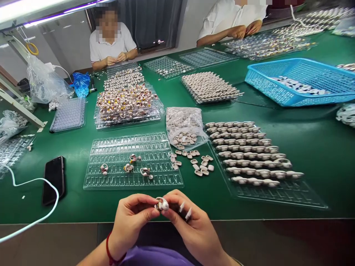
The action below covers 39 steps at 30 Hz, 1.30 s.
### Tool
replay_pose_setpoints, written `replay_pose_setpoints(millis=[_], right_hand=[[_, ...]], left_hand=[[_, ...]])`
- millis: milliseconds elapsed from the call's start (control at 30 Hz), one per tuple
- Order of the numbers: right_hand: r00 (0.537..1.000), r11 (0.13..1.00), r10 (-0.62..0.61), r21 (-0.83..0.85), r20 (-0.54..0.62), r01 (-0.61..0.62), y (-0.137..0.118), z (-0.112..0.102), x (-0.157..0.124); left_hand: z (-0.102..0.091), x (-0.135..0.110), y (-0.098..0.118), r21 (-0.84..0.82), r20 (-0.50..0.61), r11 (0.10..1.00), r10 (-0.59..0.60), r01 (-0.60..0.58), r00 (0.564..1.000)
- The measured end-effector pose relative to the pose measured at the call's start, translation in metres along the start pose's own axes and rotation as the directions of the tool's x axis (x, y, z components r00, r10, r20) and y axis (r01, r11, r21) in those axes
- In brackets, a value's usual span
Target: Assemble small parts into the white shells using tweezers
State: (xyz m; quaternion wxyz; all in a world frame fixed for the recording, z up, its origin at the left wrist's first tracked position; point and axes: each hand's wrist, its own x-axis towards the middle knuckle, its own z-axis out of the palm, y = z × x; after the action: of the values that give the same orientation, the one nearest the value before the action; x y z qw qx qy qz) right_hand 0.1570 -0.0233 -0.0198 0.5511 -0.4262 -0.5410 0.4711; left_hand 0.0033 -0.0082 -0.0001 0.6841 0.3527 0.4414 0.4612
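The left hand (130,218) and the right hand (191,225) meet just above the near edge of the desk (318,147), both pinching one small white earpiece part (162,204) between thumb and fingertips. The left hand closes on its left side, the right hand on its right, and the part sits between them, clear of the desk surface.

To do this well, the pinch is best kept light and close to the part's ends, so the middle stays visible and nothing is squeezed out of line. The right hand's long nails stand near the part; pads rather than nails likely give the steadier hold.

Just beyond the hands lies a clear plastic tray (133,162) with a few finished-looking pieces in its rows. To its right, loose beige caps (201,166) are scattered on the desk below an open bag of caps (184,127). Further right, a second tray (249,151) holds full rows. A phone (54,179) lies at the left. Two other people sit at the far side.
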Motion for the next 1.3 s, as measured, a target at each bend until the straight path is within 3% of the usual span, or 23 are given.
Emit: replay_pose_setpoints(millis=[433, 733, 1100, 1300], right_hand=[[0.997, 0.992, 0.075, 0.097, 0.010, -0.076, -0.006, 0.002, 0.003], [0.994, 0.977, 0.105, 0.191, -0.037, -0.097, -0.002, 0.003, 0.000], [0.982, 0.972, 0.170, 0.148, 0.087, -0.181, -0.008, -0.008, 0.006], [0.959, 0.932, 0.263, 0.229, 0.101, -0.280, -0.004, -0.008, 0.006]], left_hand=[[-0.001, -0.002, 0.004, 0.137, -0.003, 0.984, 0.115, -0.113, 0.993], [-0.001, -0.003, -0.001, 0.096, -0.015, 0.982, 0.163, -0.161, 0.986], [0.001, -0.003, -0.007, 0.058, 0.005, 0.981, 0.187, -0.187, 0.982], [0.002, -0.001, -0.004, 0.169, 0.070, 0.937, 0.297, -0.305, 0.952]])
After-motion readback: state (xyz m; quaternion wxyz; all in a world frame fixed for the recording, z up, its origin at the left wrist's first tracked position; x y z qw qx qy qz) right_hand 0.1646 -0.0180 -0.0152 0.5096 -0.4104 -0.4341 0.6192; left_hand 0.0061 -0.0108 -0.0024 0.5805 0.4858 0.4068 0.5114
